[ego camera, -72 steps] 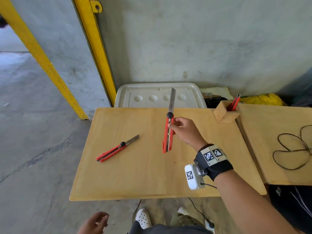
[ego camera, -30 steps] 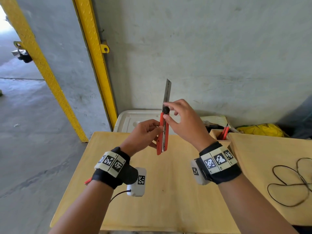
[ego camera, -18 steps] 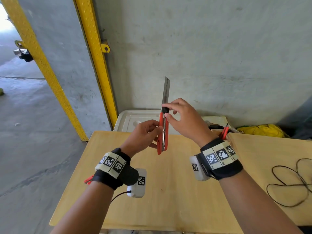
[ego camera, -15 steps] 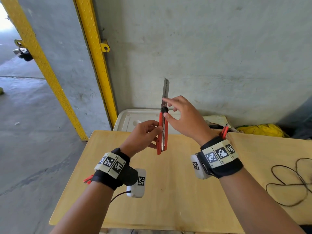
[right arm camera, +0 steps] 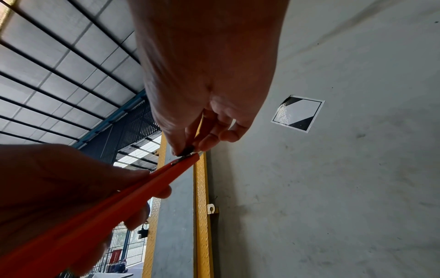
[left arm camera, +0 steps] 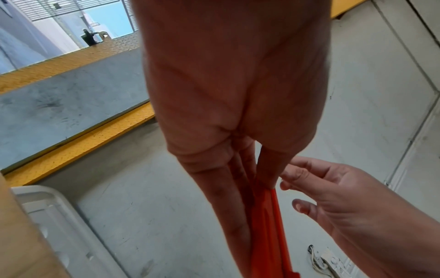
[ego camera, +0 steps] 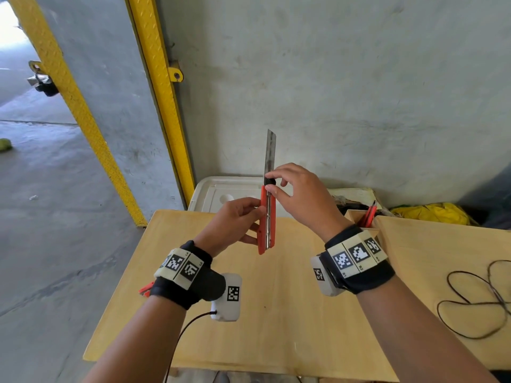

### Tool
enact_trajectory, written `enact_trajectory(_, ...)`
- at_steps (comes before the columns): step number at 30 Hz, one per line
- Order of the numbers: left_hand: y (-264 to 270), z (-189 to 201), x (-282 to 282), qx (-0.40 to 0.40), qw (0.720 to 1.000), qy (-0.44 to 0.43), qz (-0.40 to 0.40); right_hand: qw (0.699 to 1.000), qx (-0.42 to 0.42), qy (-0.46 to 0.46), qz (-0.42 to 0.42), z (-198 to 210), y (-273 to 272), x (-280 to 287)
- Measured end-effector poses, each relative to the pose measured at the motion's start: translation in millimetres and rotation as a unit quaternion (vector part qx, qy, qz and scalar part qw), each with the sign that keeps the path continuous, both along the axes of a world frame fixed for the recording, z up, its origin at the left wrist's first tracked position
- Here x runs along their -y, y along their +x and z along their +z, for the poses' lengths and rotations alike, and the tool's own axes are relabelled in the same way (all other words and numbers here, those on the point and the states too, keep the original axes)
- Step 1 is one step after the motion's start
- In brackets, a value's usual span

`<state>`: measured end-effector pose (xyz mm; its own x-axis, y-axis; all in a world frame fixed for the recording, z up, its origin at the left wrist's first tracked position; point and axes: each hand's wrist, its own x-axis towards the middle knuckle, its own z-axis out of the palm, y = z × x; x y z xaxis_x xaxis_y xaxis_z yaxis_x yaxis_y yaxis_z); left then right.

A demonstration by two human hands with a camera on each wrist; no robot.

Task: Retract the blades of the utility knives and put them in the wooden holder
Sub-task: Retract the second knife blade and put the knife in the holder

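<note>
A red utility knife point(ego camera: 267, 225) stands upright in the air over the wooden table point(ego camera: 276, 313), its long blade point(ego camera: 270, 154) fully out and pointing up. My left hand point(ego camera: 235, 222) grips the red handle point(left arm camera: 269, 235) from the left. My right hand point(ego camera: 298, 194) pinches the black knob point(ego camera: 269, 181) at the handle's top between thumb and forefinger; the right wrist view shows the same pinch on the knob point(right arm camera: 186, 151). The wooden holder point(ego camera: 359, 221) sits at the table's far right with a red knife point(ego camera: 369, 215) in it. Another red knife point(ego camera: 146, 288) peeks out under my left wrist.
A second wooden table point(ego camera: 448, 286) adjoins on the right with a looped black cable point(ego camera: 478, 297) on it. A white foam lid point(ego camera: 221, 193) lies behind the table against the grey wall. Yellow steel posts point(ego camera: 163, 100) stand at the left. Yellow cloth point(ego camera: 431, 212) lies behind the holder.
My left hand has come up and taken the handle, and the knife has been raised upright. Over the last second the right fingers stay on the knob; the blade is still out.
</note>
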<state>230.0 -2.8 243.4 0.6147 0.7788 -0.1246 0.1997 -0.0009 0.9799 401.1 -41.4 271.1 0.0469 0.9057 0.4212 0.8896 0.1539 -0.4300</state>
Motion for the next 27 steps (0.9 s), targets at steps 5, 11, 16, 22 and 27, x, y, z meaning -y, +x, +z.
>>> enact_trajectory(5, 0.6, -2.6, 1.6, 0.013, 0.999, -0.028, -0.011, 1.000, 0.006, -0.029, 0.002, -3.9, 0.1, 0.2)
enact_trajectory(11, -2.2, -8.8, -3.4, 0.005, 0.999, -0.050, -0.019, 0.999, 0.017, -0.039, 0.010, -7.9, -2.5, 3.5)
enact_trajectory(16, -3.4, -6.1, -6.1, 0.040, 0.996, -0.076, -0.008, 0.998, -0.013, -0.048, 0.034, -13.8, -10.2, 8.7)
enact_trajectory(22, -8.4, -0.9, -12.4, 0.039, 0.997, -0.072, -0.003, 0.999, -0.005, -0.032, 0.038, -23.7, -16.7, 13.9)
enact_trajectory(27, -10.3, -1.9, -15.1, 0.042, 0.996, -0.081, 0.004, 0.997, 0.006, -0.049, 0.060, -28.1, -20.9, 20.3)
